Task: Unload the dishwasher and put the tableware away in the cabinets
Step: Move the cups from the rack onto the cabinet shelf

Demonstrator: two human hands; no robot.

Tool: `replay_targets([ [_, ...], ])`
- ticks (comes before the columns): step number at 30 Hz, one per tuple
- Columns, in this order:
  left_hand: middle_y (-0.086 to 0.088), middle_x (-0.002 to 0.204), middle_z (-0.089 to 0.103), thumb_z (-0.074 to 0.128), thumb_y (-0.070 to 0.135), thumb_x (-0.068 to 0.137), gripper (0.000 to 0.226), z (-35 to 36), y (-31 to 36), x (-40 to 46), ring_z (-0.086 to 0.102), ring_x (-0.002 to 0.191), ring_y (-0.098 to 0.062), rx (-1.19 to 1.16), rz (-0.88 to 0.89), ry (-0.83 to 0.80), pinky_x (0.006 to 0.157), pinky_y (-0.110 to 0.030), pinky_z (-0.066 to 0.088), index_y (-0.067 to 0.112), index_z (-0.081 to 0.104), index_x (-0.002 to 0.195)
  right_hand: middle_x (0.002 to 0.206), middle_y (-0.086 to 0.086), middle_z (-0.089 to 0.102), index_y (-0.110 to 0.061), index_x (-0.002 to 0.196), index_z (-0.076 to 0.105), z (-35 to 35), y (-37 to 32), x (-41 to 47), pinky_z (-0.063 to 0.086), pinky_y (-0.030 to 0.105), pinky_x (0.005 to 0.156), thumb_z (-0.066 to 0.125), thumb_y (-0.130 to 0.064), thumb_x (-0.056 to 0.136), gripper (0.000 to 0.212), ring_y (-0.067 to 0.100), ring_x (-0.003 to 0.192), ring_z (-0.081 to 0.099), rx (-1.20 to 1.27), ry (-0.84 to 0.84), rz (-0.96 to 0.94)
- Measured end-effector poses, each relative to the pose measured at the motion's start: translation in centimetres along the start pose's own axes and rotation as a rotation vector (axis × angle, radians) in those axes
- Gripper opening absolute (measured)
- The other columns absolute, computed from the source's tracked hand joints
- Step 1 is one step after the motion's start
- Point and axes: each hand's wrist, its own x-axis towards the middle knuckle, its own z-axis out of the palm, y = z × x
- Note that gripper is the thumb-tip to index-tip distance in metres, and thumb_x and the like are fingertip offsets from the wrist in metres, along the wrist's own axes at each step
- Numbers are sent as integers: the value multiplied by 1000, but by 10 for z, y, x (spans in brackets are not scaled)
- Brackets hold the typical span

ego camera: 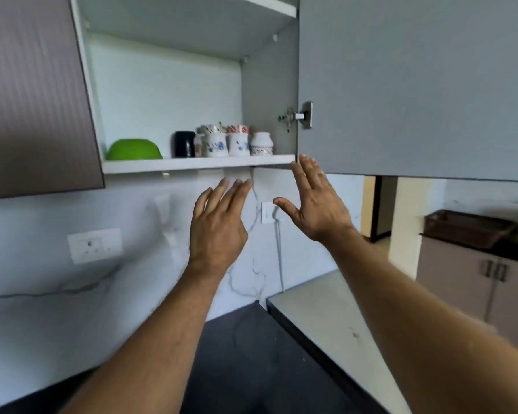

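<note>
Both hands are reaching up under the open cabinet (168, 85), holding nothing. The left hand (219, 225) and right hand (317, 204) are each keeping the grip spread. Cups (226, 141) and a green bowl (133, 149) are sitting on the shelf (198, 164).

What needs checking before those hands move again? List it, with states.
1. Grey cabinet door swung open: ok.
2. Left hand free, fingers straight: ok.
3. Right hand free, fingertips near the door's lower edge: ok.
4. Upturned green plastic bowl, dark blue mug and white patterned ceramic cups standing back from the edge of the white lower shelf: ok.
5. Free shelf room for more tableware: cannot tell.
6. Dishwasher contents: cannot tell, out of view.
</note>
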Motion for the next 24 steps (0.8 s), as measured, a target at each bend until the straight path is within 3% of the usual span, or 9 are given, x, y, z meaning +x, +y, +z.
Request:
replay_targets([
  [4, 0, 138, 59, 43, 15, 93, 46, 24, 39, -60, 45, 137, -21, -127, -103, -100, 114, -43, 32, 16, 55, 137, 164, 11, 14, -10, 155, 25, 13, 33, -63, 15, 41, 122, 32, -63, 97, 79, 28, 152, 9, -61, -83, 50],
  [8, -3, 133, 62, 50, 18, 92, 41, 46, 89, -116, 48, 134, -22, -235, -100, -214, 112, -44, 34, 14, 59, 133, 164, 10, 14, -11, 156, 23, 22, 70, -142, 21, 42, 119, 28, -69, 94, 85, 29, 150, 15, -81, -214, 148],
  [14, -7, 130, 64, 49, 20, 93, 39, 67, 167, -168, 53, 129, -24, -345, -15, -308, 112, -43, 35, 9, 62, 128, 165, 4, -8, -16, 158, 4, 13, 134, -246, 9, 37, 122, 20, -75, 92, 90, 22, 152, -1, -152, -457, 294],
  [19, -12, 124, 67, 50, 16, 93, 36, 83, 245, -191, 59, 120, -27, -459, 10, -345, 105, -42, 44, 3, 65, 123, 166, 2, -3, -18, 158, 5, -13, 193, -306, 19, 42, 121, 18, -77, 87, 94, 23, 152, 9, -131, -545, 434],
  [24, -8, 127, 66, 45, 20, 93, 41, 90, 337, -214, 58, 123, -22, -547, 66, -476, 108, -39, 41, 8, 65, 127, 166, -1, -1, -20, 158, 6, -41, 257, -374, 29, 47, 118, 26, -75, 89, 91, 20, 151, 12, -83, -569, 579],
])
